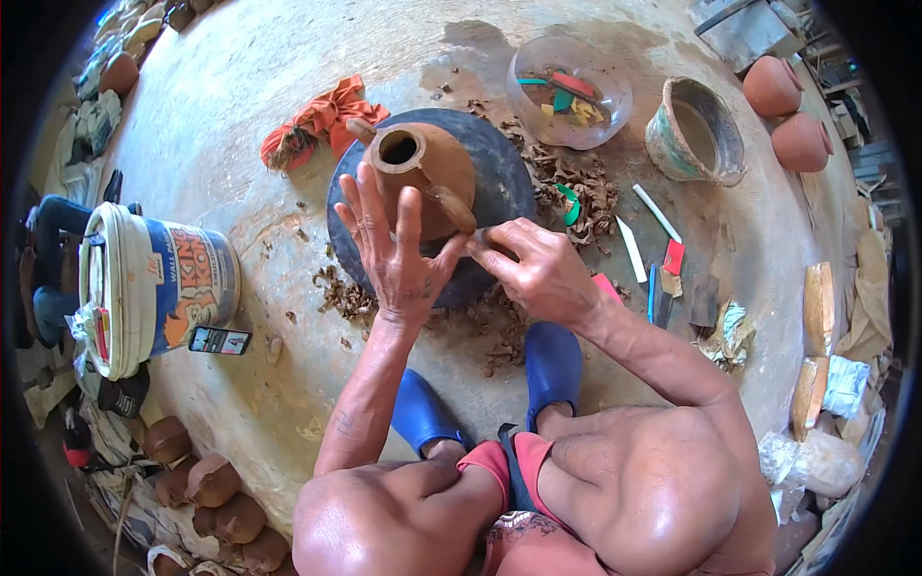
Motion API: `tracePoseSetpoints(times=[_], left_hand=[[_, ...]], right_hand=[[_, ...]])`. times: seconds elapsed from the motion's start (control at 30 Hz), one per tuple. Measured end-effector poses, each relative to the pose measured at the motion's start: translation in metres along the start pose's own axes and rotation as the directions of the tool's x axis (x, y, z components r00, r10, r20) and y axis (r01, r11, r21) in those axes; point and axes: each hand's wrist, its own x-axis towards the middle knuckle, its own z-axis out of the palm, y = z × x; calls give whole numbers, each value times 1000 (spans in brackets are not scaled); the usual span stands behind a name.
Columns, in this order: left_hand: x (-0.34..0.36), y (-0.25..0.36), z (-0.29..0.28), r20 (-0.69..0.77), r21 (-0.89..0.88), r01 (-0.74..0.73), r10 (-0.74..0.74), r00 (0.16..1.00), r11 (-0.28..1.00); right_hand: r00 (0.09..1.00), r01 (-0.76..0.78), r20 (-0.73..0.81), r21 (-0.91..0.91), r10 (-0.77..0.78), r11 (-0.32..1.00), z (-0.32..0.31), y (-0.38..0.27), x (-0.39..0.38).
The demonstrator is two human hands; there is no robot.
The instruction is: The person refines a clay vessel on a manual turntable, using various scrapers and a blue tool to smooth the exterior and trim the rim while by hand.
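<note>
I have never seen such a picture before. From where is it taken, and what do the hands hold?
There is no robot, only a person working bare-handed. The picture comes from a wide camera worn on the head, looking down, so straight edges bend. On the floor, a dark round disc carries a brown clay pot. The left hand is spread open before it; the right hand has bent fingers near the pot's side handle; whether it holds anything is unclear. Around lie brown scraps, an orange cloth and a clear bowl.

A phone [220, 341] is beside a bucket [195, 283], with brown pots [213, 480] (clay, perhaps) lower left.
</note>
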Motion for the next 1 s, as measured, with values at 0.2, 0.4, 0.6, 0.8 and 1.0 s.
tracePoseSetpoints(times=[0.2,0.4,0.6,0.8,1.0], left_hand=[[6,11,-36,158,66,-148,137,978,987],[47,7,-97,621,-86,-304,289,728,949],[119,20,-79,778,25,-315,180,602,949],[135,29,-42,890,27,-281,105,443,959],[124,29,-38,884,89,-199,14,467,976]], right_hand=[[966,-237,-16,344,258,909,-7,-1,-42],[487,-599,107,763,867,242,29,11,-50],[354,-611,164,786,921,95,83,12,-30],[270,-581,214,814,939,-18,112,-5,-8],[329,-375,246,920,912,-113,97,-21,1]])
